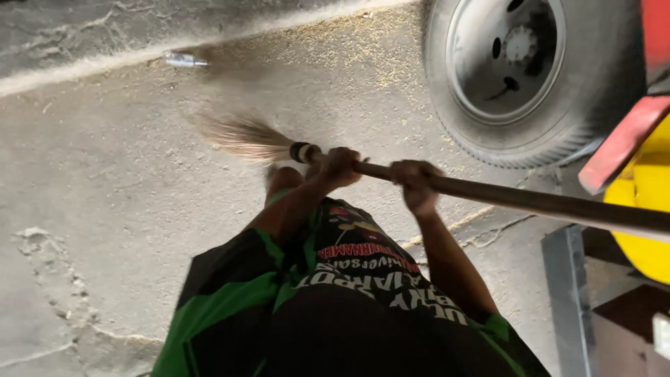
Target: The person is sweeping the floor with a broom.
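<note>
A long broom lies across the view, its brown wooden handle [530,201] running to the right edge. The straw bristles [244,136] are blurred just above the concrete floor [105,181]. My left hand [340,166] grips the handle close to the black binding at the bristle end. A little further up the handle my right hand [415,185] is closed around it. Below the hands I see my black and green printed shirt [335,307].
A large truck wheel [516,70] with a grey rim stands at the top right, beside red and yellow vehicle parts [642,181]. A grey metal bar [569,300] stands at the lower right. A small bottle [183,61] lies by a raised kerb. Fine yellowish grains are scattered near the wheel.
</note>
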